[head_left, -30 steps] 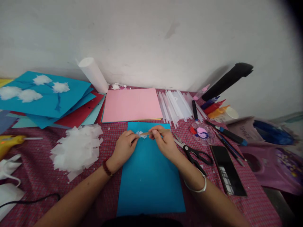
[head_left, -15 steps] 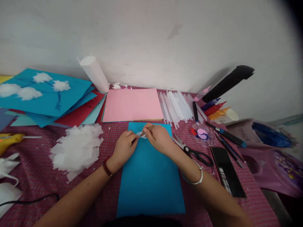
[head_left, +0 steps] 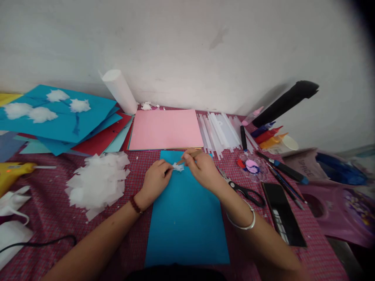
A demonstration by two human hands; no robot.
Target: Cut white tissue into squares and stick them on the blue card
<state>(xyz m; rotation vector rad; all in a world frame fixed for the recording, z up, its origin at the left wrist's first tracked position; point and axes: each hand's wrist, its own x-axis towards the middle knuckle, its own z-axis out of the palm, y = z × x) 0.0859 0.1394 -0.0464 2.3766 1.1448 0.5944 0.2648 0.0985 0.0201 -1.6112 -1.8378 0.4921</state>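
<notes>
A blue sheet of paper (head_left: pixel 187 218) lies lengthwise before me. Near its far end sits a small ruffled tuft of white tissue paper (head_left: pixel 178 167). My left hand (head_left: pixel 156 179) has its fingers closed at the left edge of that tuft, thumb and forefinger pinched together. On the other side, my right hand (head_left: pixel 203 171) grips a thin brown stick (head_left: pixel 181 161), its tip pointing down-left at the tuft. A pile of cut white tissue squares (head_left: pixel 96 183) is to the left of my left hand. Scissors (head_left: pixel 246 193) lie beside my right forearm.
Pink paper (head_left: pixel 165 128) is stacked at the back, beside translucent glue sticks (head_left: pixel 221 130). Blue sheets with white tufts (head_left: pixel 58 117) lie left, above a yellow glue gun (head_left: pixel 17 171). To the right are a phone (head_left: pixel 284 214), a cutter (head_left: pixel 283 168) and paint tubes (head_left: pixel 268 134).
My right hand has drawn slightly right, away from the tuft, so more of the white tissue and the stick shows. My left hand stays at the tuft. The view has shifted slightly.
</notes>
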